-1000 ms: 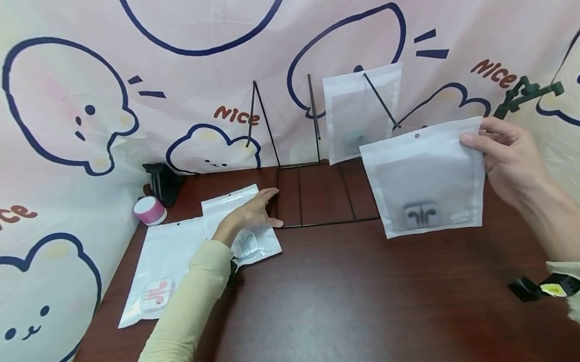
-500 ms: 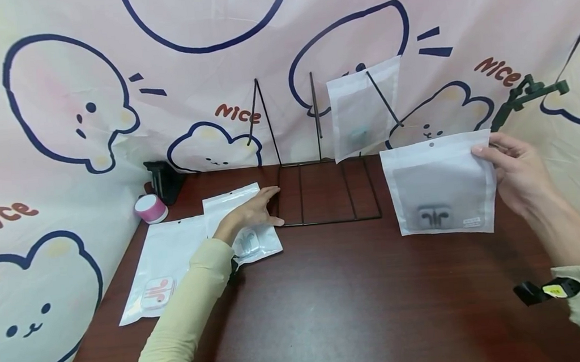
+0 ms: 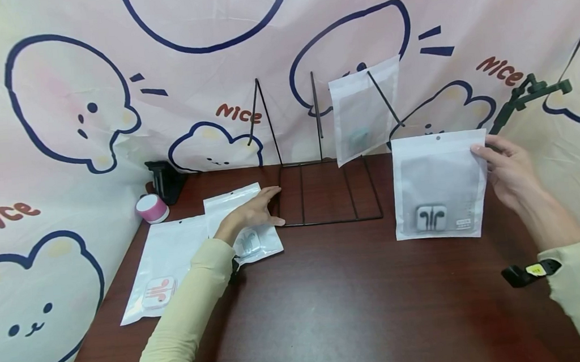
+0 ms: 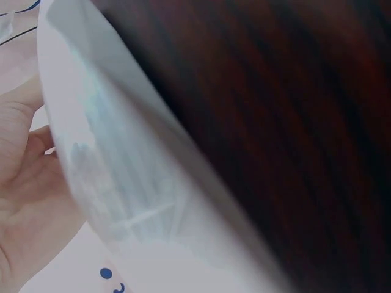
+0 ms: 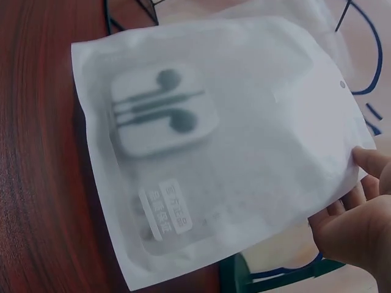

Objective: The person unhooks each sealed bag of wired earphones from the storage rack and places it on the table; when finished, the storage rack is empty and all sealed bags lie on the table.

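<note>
Pouch [image 3: 437,181] hangs — right hand [image 3: 513,170] pinching near its upper corner.

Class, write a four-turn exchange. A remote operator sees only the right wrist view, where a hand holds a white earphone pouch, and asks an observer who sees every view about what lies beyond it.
Operator: In my right wrist view the right hand pinches the edge of a white earphone pouch. Where is the left hand?
Observer: In the head view, the left hand is at the left side of the wire rack, partly hiding a small white pouch.
Operator: What lies on the table to the left of that small pouch?
Observer: A larger white pouch, with pink earphones showing near its lower end.
</note>
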{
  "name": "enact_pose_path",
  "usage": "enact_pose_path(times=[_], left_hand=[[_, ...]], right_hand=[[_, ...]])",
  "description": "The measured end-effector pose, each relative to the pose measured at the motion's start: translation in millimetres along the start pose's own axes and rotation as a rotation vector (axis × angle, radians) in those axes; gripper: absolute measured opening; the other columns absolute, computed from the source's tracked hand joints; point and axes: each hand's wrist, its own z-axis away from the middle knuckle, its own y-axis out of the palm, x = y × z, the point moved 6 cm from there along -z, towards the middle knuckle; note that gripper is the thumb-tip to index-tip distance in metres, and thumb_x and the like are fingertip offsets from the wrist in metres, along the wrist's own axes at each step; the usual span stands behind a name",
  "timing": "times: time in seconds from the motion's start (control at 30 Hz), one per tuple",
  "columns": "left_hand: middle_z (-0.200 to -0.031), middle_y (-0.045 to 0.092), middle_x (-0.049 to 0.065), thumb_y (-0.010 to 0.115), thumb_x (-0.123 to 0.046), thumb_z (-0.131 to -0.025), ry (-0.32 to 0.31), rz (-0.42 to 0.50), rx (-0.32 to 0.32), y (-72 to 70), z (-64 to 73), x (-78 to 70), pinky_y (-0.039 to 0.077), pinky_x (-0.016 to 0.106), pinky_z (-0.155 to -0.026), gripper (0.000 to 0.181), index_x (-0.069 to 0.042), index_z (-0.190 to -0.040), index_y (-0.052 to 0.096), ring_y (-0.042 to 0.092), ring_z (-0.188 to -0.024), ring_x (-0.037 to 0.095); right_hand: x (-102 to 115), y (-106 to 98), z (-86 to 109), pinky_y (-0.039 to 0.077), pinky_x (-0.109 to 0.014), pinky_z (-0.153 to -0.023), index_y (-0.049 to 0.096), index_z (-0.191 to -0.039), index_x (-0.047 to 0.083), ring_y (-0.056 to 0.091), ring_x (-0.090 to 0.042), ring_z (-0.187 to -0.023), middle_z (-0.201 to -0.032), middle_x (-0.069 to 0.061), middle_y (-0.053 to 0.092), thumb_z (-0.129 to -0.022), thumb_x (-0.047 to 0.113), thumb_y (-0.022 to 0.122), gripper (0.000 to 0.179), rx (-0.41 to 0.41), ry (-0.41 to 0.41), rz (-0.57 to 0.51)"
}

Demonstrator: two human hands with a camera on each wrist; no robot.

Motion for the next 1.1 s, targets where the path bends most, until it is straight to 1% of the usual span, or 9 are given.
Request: enact_pose_path(times=[0.1,0.37,0.6,0.67,0.73,0.8,0.87,0.97,1.1], left_hand=[[-0.173,0.009,0.010,0.080,-0.023,-0.093,-0.004,0.000,-0.003,-0.2,0.3,-0.1,0.029,0.052,-0.124,0.099,-0.008,-0.167,0.016,0.032,-0.148,0.035],[-0.173,0.009,0.010,0.080,-0.024,-0.094,-0.007,0.005,0.000,0.7,-0.9,0.6,0.033,0.051,-0.121,0.099,-0.009,-0.167,0.016,0.034,-0.145,0.034],[-0.173,0.009,0.009,0.081,-0.023,-0.093,-0.012,0.015,0.002,0.5,0.3,0.0,0.034,0.050,-0.120,0.099,-0.010,-0.167,0.016,0.037,-0.142,0.034],[-0.173,0.009,0.009,0.081,-0.023,-0.093,-0.013,0.019,0.002,0.5,0.3,0.1,0.034,0.051,-0.120,0.099,-0.010,-0.167,0.016,0.038,-0.140,0.034],[-0.173,0.009,0.009,0.081,-0.023,-0.093,-0.009,0.019,0.001,0.4,0.2,0.0,0.034,0.051,-0.120,0.099,-0.010,-0.167,0.016,0.038,-0.140,0.034],[-0.173,0.009,0.010,0.081,-0.023,-0.093,-0.005,0.018,-0.002,0.2,0.3,0.0,0.034,0.051,-0.120,0.099,-0.009,-0.167,0.016,0.038,-0.140,0.034],[-0.173,0.009,0.010,0.080,-0.023,-0.093,-0.003,0.017,-0.004,0.1,0.1,0.4,0.033,0.052,-0.121,0.099,-0.009,-0.167,0.016,0.035,-0.143,0.034],[-0.173,0.009,0.010,0.081,-0.024,-0.093,-0.001,0.016,-0.005,0.2,0.3,0.2,0.030,0.052,-0.123,0.099,-0.009,-0.167,0.016,0.028,-0.149,0.033],[-0.173,0.009,0.010,0.081,-0.024,-0.093,-0.003,0.023,-0.005,0.2,0.1,0.3,0.025,0.053,-0.125,0.100,-0.009,-0.167,0.016,0.024,-0.152,0.033]], right_hand=[[-12,-4,-8.1,0.055,-0.017,-0.072,0.072,-0.123,0.022,0.062,-0.008,-0.094,-0.123,0.006,0.055,-0.091,0.021,0.082,0.033,-0.042,0.050,0.027],[-45,-8,-21.3,0.055,-0.014,-0.075,0.056,-0.143,0.024,0.057,-0.010,-0.108,-0.125,0.011,0.052,-0.086,0.040,0.084,0.065,-0.108,0.154,0.159],[-65,-7,-33.4,0.052,-0.014,-0.077,0.046,-0.155,0.022,0.053,-0.010,-0.110,-0.123,0.012,0.051,-0.095,0.043,0.074,0.069,-0.102,0.227,0.222],[-69,-6,-36.3,0.050,-0.016,-0.084,0.038,-0.162,0.021,0.050,-0.010,-0.114,-0.132,0.009,0.050,-0.099,0.043,0.069,0.074,-0.087,0.249,0.228],[-72,-5,-38.9,0.046,-0.022,-0.100,0.027,-0.166,0.020,0.046,-0.013,-0.126,-0.151,-0.001,0.044,-0.102,0.044,0.064,0.078,-0.060,0.275,0.243],[-75,-3,-41.4,0.037,-0.029,-0.116,0.017,-0.168,0.020,0.039,-0.018,-0.142,-0.168,-0.005,0.028,-0.105,0.046,0.059,0.080,-0.028,0.299,0.274],[-79,-2,-44.0,0.024,-0.036,-0.127,0.011,-0.168,0.019,0.023,-0.022,-0.155,-0.175,-0.003,0.009,-0.107,0.047,0.054,0.080,-0.001,0.320,0.302],[-84,-4,-46.9,0.015,-0.042,-0.129,0.008,-0.168,0.018,0.007,-0.027,-0.161,-0.176,-0.003,-0.001,-0.108,0.048,0.049,0.079,0.005,0.344,0.338],[-89,-7,-48.2,0.016,-0.042,-0.129,0.009,-0.168,0.017,0.005,-0.027,-0.161,-0.176,-0.003,-0.001,-0.109,0.047,0.047,0.077,-0.015,0.371,0.337]])
